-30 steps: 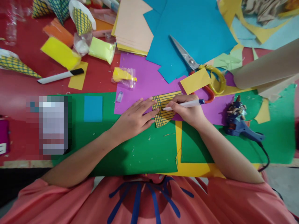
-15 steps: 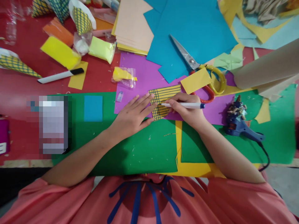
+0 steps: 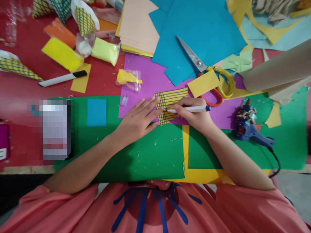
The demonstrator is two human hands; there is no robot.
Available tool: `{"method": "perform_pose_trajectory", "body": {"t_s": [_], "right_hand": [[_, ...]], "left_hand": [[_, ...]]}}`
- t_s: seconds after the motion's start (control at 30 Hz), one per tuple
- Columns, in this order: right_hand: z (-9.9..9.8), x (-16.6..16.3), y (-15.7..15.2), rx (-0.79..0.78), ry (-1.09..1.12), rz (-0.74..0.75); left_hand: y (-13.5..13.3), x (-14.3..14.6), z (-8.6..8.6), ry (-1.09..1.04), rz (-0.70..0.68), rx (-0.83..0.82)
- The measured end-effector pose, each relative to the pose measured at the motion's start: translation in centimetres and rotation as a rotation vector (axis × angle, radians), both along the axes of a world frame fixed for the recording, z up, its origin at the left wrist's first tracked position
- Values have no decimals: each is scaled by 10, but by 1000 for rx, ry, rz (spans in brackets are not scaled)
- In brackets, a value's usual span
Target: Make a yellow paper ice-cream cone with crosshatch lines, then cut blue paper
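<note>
A small yellow paper piece (image 3: 170, 98) ruled with dark grid lines lies on the purple sheet (image 3: 148, 87). My left hand (image 3: 138, 119) lies flat with fingers spread, its fingertips pressing the left edge of that piece. My right hand (image 3: 194, 116) is closed round a white marker (image 3: 191, 109) with a blue end. The marker's tip touches the gridded piece near its lower middle. Both forearms rest over the green paper (image 3: 145, 155).
Yellow-and-red-handled scissors (image 3: 206, 72) lie on blue paper (image 3: 201, 32) behind my right hand. A blue glue gun (image 3: 250, 129) sits to the right, with its cord running off the edge. A second marker (image 3: 63, 78), yellow packets (image 3: 62, 54) and patterned cones (image 3: 85, 21) lie at far left.
The gridded yellow piece has been turned and shifted slightly up and left under my left hand. The marker tip has moved left across it.
</note>
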State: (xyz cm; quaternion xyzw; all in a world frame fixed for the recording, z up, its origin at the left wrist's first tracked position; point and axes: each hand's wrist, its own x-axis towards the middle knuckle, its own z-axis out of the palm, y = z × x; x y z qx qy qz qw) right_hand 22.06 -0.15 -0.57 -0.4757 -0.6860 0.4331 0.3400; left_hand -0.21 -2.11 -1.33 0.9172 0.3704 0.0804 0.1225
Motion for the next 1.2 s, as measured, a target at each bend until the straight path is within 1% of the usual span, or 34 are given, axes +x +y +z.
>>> {"method": "perform_pose_trajectory", "body": {"t_s": [0.3, 0.37, 0.5, 0.57, 0.73, 0.9, 1.03, 1.2], "right_hand": [[5, 1, 1, -33, 2, 68], [6, 2, 0, -40, 13, 61], [5, 3, -2, -31, 67, -12], [4, 3, -3, -24, 56, -24], [3, 1, -6, -4, 21, -11], [2, 1, -6, -21, 11, -4], [1, 2, -5, -8, 19, 28], [2, 2, -6, -31, 3, 55]], "left_hand": [[0, 0, 0, -13, 4, -31], [0, 0, 0, -21, 5, -36], [0, 0, 1, -45, -4, -8], [0, 0, 2, -53, -12, 3], [0, 0, 2, -47, -17, -16], [0, 0, 3, -45, -24, -19], [0, 0, 2, -51, -25, -24], [0, 0, 2, -76, -12, -54]]}}
